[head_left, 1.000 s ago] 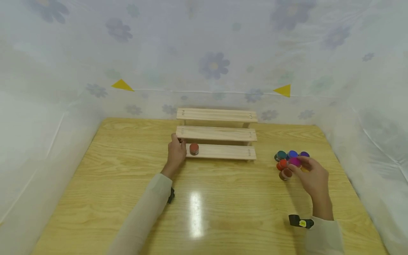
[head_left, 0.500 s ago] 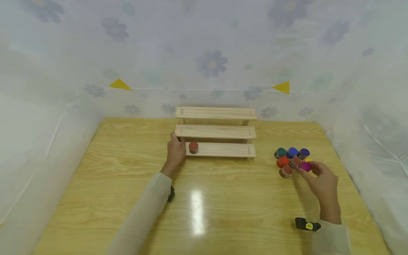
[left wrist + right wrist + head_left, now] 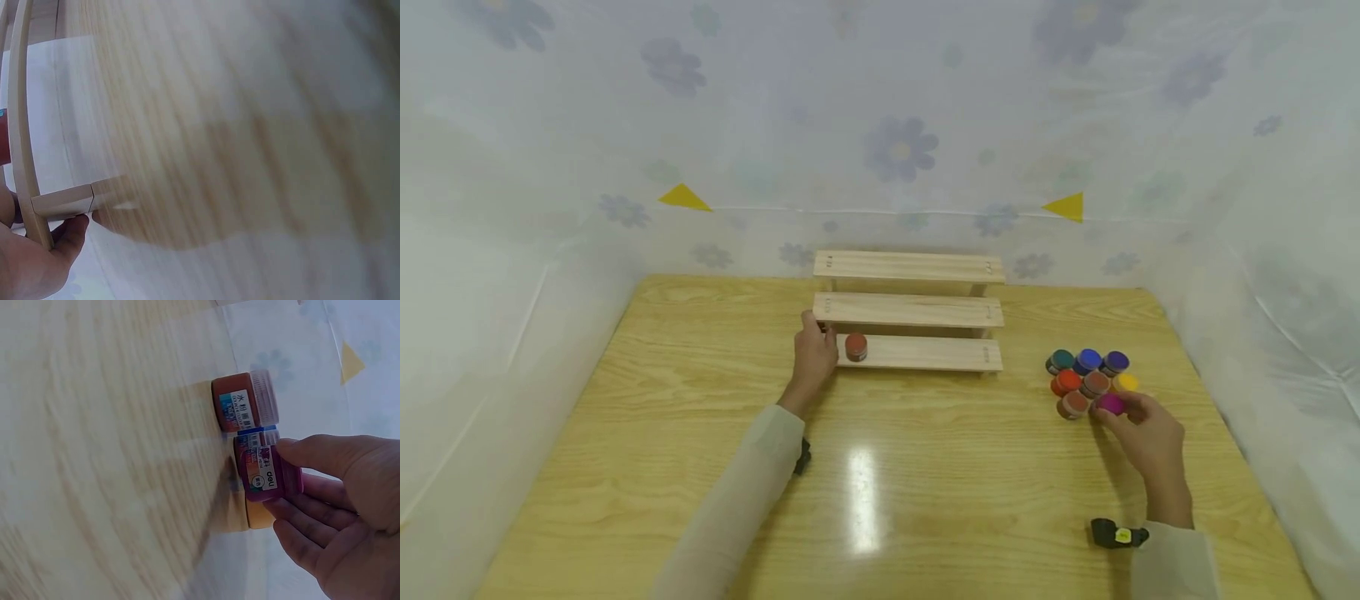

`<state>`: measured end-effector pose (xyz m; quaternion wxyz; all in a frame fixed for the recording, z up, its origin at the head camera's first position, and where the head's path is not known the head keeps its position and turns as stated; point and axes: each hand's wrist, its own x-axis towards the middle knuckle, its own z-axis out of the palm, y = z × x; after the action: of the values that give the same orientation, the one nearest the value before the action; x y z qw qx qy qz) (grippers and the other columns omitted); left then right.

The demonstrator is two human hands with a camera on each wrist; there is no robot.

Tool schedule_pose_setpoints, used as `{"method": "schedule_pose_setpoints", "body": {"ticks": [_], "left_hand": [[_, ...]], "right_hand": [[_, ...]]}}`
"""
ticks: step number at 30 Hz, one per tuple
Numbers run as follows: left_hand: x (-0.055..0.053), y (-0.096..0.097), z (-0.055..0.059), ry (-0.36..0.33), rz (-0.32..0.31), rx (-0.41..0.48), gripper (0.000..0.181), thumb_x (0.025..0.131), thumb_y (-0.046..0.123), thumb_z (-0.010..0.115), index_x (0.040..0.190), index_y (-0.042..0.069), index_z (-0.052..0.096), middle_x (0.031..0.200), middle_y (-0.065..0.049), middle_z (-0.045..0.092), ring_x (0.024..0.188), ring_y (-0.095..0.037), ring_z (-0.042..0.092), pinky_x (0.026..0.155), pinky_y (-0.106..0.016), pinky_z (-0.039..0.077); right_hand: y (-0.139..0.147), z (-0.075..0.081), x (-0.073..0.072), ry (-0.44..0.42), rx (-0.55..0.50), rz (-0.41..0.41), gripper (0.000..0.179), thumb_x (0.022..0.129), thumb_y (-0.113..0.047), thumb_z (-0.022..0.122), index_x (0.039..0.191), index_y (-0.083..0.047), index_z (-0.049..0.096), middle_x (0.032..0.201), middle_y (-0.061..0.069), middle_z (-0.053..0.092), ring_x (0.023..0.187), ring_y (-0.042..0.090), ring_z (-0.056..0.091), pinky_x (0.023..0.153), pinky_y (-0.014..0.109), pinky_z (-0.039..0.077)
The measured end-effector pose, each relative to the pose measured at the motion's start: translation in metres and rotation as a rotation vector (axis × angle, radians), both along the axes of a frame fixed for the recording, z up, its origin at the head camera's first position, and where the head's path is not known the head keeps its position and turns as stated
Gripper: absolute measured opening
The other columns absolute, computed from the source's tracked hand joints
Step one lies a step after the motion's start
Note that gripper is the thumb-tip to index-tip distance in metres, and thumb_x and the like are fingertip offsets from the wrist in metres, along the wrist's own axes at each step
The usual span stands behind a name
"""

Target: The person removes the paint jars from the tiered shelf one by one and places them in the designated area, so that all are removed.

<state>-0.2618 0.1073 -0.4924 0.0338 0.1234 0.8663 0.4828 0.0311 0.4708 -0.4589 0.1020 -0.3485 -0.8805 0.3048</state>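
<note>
My right hand pinches a magenta paint jar between thumb and fingers, at the near right of a cluster of jars. Beside it stands a brown paint jar, and a yellow jar is just behind. My left hand grips the left end of the lowest step of a three-tier wooden rack. In the left wrist view its thumb and fingers wrap the step's end by a leg. A reddish-brown jar sits on that step's left part.
Green, blue, purple, red and another brown jar form the rest of the cluster on the wooden table. A flowered white curtain encloses the table's back and sides.
My right hand has carried the magenta jar from above the cluster, first rightward, then down toward me to the cluster's near row. The left hand stays on the rack.
</note>
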Motion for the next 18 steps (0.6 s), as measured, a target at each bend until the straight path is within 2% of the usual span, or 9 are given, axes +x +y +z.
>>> {"method": "schedule_pose_setpoints", "body": {"ticks": [18], "left_hand": [[-0.0011, 0.0000, -0.0019, -0.001, 0.006, 0.000, 0.019, 0.099, 0.011, 0.045, 0.114, 0.001, 0.040, 0.108, -0.024, 0.060, 0.099, -0.036, 0.062, 0.078, -0.044, 0.052]], "right_hand": [[0.0028, -0.0072, -0.0014, -0.024, 0.015, 0.014, 0.060, 0.089, -0.035, 0.065, 0.129, 0.007, 0.049, 0.123, 0.032, 0.057, 0.112, 0.044, 0.054, 0.091, 0.050, 0.045]]}}
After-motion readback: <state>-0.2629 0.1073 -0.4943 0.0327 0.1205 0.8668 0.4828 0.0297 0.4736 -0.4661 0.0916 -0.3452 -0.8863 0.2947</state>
